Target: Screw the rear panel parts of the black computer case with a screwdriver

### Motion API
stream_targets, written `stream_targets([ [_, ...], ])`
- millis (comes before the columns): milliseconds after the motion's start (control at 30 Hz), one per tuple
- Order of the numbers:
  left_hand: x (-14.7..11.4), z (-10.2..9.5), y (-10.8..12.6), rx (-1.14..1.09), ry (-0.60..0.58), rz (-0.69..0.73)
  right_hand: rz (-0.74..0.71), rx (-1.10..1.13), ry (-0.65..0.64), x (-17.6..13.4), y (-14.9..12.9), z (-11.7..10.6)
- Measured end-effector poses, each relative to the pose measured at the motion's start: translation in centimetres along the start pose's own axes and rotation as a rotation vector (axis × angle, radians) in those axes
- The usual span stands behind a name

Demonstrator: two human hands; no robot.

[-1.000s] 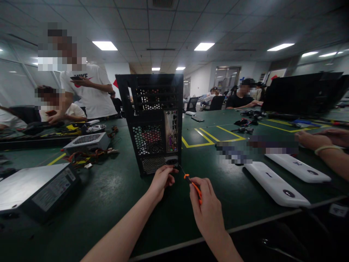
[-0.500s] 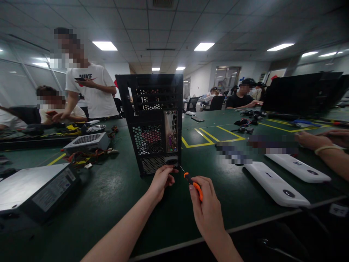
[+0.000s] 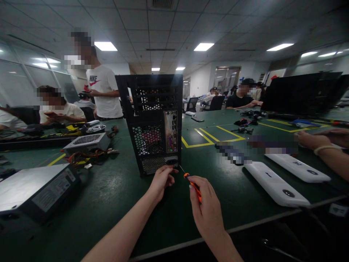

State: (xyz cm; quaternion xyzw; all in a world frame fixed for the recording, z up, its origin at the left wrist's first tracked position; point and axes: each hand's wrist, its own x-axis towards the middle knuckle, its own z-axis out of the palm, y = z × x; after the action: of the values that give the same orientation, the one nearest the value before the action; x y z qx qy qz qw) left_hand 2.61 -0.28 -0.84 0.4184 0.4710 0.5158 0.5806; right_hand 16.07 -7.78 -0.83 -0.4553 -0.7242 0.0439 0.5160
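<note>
A black computer case (image 3: pixel 160 120) stands upright with its back panel towards me, the power supply's vent and socket at the bottom. My left hand (image 3: pixel 163 179) is at the case's lower right edge, fingers curled and fingertips by the socket. Whether anything is between those fingers is hidden. My right hand (image 3: pixel 205 198) is closed around the handle of an orange and black screwdriver (image 3: pixel 187 175). Its thin shaft points up and left, with the tip close to the case's lower right corner, near my left fingertips. I cannot tell whether the tip touches a screw.
Left on the green table (image 3: pixel 109 214) lie a large metal power supply (image 3: pixel 40 189) and a smaller one (image 3: pixel 87 142) with loose cables. At right are white devices (image 3: pixel 275 183), a black monitor (image 3: pixel 294 94) and another person's hands (image 3: pixel 316 140). More people sit or stand beyond.
The screwdriver handle has turned a little in my right hand, whose fingers have shifted around it. My left hand and the case stay put. The standing person at left has moved rightward.
</note>
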Motion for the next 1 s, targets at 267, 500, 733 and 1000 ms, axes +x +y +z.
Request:
stream_targets([
  [267,-0.09,0.11,0.14,-0.006,0.006,-0.006,0.044,-0.008,0.002,-0.19,0.06,0.12],
  [500,-0.12,0.11,0.19,0.006,0.017,-0.013,0.126,-0.021,0.036,-0.34,0.0,0.19],
  [733,0.15,-0.42,-0.07,0.006,0.024,-0.016,0.12,-0.037,0.024,-0.22,-0.17,0.08],
  [1000,-0.03,-0.48,-0.01,-0.003,0.045,0.018,0.024,-0.041,0.068,-0.12,0.13,0.26],
])
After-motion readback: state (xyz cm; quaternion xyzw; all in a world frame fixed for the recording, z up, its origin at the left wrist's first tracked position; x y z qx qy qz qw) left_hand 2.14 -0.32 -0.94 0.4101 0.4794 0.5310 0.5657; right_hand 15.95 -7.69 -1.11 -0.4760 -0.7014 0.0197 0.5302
